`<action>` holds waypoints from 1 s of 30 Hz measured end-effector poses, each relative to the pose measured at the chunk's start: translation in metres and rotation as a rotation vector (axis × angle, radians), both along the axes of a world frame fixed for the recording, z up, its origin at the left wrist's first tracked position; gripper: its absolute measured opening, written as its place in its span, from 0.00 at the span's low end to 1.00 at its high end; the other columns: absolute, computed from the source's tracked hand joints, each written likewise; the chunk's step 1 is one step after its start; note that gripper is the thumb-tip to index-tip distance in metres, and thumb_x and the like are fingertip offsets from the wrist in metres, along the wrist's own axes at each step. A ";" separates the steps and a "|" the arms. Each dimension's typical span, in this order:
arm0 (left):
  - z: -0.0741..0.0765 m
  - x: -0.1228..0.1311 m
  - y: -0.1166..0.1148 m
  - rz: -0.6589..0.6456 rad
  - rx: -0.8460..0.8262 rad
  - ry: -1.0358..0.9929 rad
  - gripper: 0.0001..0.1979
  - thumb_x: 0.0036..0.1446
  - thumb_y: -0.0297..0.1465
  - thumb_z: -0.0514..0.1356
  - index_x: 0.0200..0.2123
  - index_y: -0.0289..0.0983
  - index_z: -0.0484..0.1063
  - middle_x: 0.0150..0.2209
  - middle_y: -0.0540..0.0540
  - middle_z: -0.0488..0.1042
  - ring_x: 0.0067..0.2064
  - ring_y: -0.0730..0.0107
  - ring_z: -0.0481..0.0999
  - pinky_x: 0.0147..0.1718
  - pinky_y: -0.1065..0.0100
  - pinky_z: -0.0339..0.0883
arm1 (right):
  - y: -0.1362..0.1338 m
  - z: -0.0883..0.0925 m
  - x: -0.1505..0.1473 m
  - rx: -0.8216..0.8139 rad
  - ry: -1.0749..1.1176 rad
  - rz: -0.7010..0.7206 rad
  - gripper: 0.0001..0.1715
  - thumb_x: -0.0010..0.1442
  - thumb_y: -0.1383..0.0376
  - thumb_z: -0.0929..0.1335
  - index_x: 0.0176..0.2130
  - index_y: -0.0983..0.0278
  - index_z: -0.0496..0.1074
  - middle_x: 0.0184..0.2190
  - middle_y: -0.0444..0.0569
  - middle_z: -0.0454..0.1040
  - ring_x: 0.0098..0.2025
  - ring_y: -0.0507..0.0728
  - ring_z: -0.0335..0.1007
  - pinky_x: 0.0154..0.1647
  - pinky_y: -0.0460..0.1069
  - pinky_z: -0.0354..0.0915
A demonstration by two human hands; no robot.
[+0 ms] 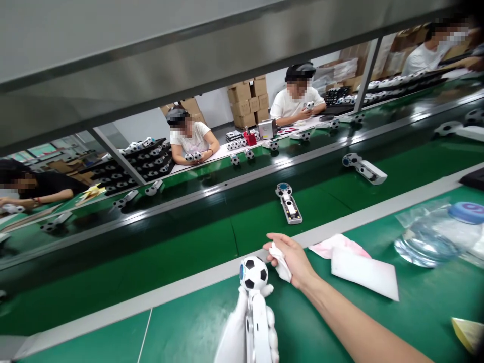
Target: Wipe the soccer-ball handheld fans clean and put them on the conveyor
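Note:
My right hand [291,258] grips a crumpled white cloth [280,262] and is just to the right of a toy robot's soccer-ball head [253,273]. The hand and head look very close, but I cannot tell if they touch. The toy's white body [260,327] runs down past the bottom edge of the view, so its lower part is hidden. My left hand is not visible.
A green conveyor belt [189,242] carries several robot toys, such as one [289,203] ahead of me. Beside my arm lie a white paper sheet [363,269] and a clear plastic bag [431,237]. Co-workers sit across the belt. A grey metal beam [151,55] crosses overhead.

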State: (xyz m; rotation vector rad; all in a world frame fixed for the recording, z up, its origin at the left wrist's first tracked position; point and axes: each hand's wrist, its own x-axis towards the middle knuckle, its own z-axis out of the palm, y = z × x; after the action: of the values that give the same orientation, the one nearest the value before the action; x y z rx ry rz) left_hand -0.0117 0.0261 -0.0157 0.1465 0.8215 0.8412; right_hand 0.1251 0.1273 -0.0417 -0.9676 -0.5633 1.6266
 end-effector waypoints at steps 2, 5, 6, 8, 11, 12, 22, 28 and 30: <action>-0.001 -0.001 -0.001 0.001 0.059 -0.036 0.28 0.56 0.52 0.44 0.46 0.37 0.65 0.22 0.51 0.68 0.15 0.74 0.66 0.12 0.72 0.62 | -0.004 -0.001 -0.001 0.000 0.034 0.028 0.17 0.49 0.60 0.69 0.39 0.65 0.67 0.26 0.47 0.74 0.19 0.49 0.66 0.14 0.42 0.58; 0.000 -0.003 -0.002 -0.007 0.107 -0.170 0.29 0.54 0.53 0.46 0.43 0.36 0.67 0.23 0.52 0.66 0.14 0.79 0.62 0.09 0.75 0.56 | -0.008 0.000 -0.003 0.010 0.060 0.080 0.18 0.50 0.58 0.70 0.39 0.66 0.68 0.24 0.47 0.73 0.17 0.49 0.64 0.11 0.41 0.54; 0.000 -0.004 -0.002 -0.010 0.120 -0.226 0.28 0.54 0.53 0.48 0.44 0.35 0.67 0.24 0.52 0.65 0.13 0.80 0.61 0.08 0.76 0.54 | -0.009 0.000 -0.003 0.016 0.066 0.093 0.18 0.50 0.58 0.70 0.39 0.66 0.68 0.24 0.46 0.73 0.16 0.48 0.63 0.11 0.41 0.53; 0.001 -0.007 -0.002 -0.022 0.135 -0.312 0.24 0.55 0.47 0.51 0.45 0.33 0.65 0.25 0.53 0.65 0.14 0.83 0.60 0.08 0.77 0.51 | -0.010 0.000 -0.003 0.029 0.080 0.108 0.18 0.51 0.58 0.69 0.39 0.66 0.68 0.23 0.46 0.72 0.16 0.48 0.62 0.10 0.40 0.51; 0.004 -0.012 -0.002 -0.051 0.123 -0.354 0.18 0.57 0.40 0.52 0.44 0.33 0.65 0.27 0.53 0.65 0.14 0.83 0.59 0.09 0.77 0.49 | -0.010 -0.002 -0.002 0.034 0.114 0.108 0.16 0.51 0.58 0.69 0.38 0.65 0.69 0.23 0.45 0.72 0.15 0.47 0.61 0.10 0.40 0.49; 0.005 -0.013 -0.001 -0.055 0.102 -0.351 0.17 0.58 0.40 0.50 0.43 0.33 0.65 0.29 0.52 0.66 0.15 0.83 0.60 0.09 0.77 0.49 | -0.010 -0.003 -0.001 0.033 0.129 0.105 0.16 0.51 0.59 0.69 0.38 0.65 0.69 0.23 0.44 0.72 0.15 0.47 0.61 0.10 0.40 0.49; 0.007 -0.011 0.001 0.059 0.063 -0.223 0.27 0.58 0.48 0.48 0.55 0.40 0.58 0.48 0.43 0.67 0.35 0.69 0.71 0.26 0.66 0.66 | -0.002 -0.010 0.005 0.007 0.275 0.082 0.14 0.48 0.62 0.71 0.36 0.65 0.70 0.22 0.43 0.69 0.17 0.46 0.58 0.13 0.40 0.50; 0.009 -0.009 0.002 0.095 0.121 -0.190 0.28 0.57 0.50 0.47 0.53 0.39 0.60 0.41 0.44 0.68 0.32 0.71 0.69 0.26 0.70 0.64 | -0.001 -0.011 0.007 -0.019 0.288 0.085 0.14 0.47 0.64 0.71 0.36 0.65 0.71 0.23 0.44 0.69 0.18 0.46 0.57 0.13 0.41 0.50; 0.008 -0.010 0.003 0.092 0.130 -0.178 0.28 0.57 0.49 0.47 0.53 0.38 0.60 0.40 0.44 0.67 0.32 0.72 0.68 0.26 0.70 0.64 | -0.001 -0.011 0.007 -0.022 0.291 0.085 0.14 0.47 0.64 0.71 0.36 0.66 0.71 0.23 0.44 0.69 0.18 0.46 0.57 0.13 0.41 0.50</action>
State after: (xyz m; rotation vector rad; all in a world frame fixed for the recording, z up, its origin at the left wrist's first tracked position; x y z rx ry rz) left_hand -0.0216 0.0293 -0.0078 0.1469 0.6106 0.9796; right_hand 0.1322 0.1263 -0.0528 -0.7123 -0.3921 1.8140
